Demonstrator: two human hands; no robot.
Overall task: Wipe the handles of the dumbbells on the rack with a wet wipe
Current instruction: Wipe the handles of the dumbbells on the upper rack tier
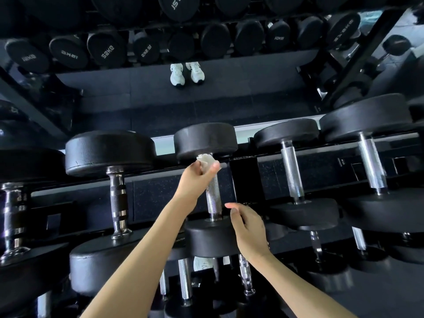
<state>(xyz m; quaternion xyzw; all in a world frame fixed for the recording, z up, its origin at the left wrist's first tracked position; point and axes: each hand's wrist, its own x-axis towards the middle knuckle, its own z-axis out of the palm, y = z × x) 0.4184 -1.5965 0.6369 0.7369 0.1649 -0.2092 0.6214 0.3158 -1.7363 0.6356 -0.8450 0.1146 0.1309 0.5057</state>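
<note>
The left hand (pixel 197 177) grips a white wipe (pixel 206 159) round the top of the middle dumbbell's (pixel 205 140) knurled steel handle (pixel 213 198), just under its upper head. The right hand (pixel 249 230), fingers loosely curled, sits by the lower head (pixel 211 239). More dumbbells fill the rack (pixel 298 154). A mirror (pixel 229 99) behind reflects white shoes (pixel 187 73).

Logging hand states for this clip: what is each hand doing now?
Left hand: grips wet wipe on the dumbbell handle.
Right hand: open, holding nothing.
</note>
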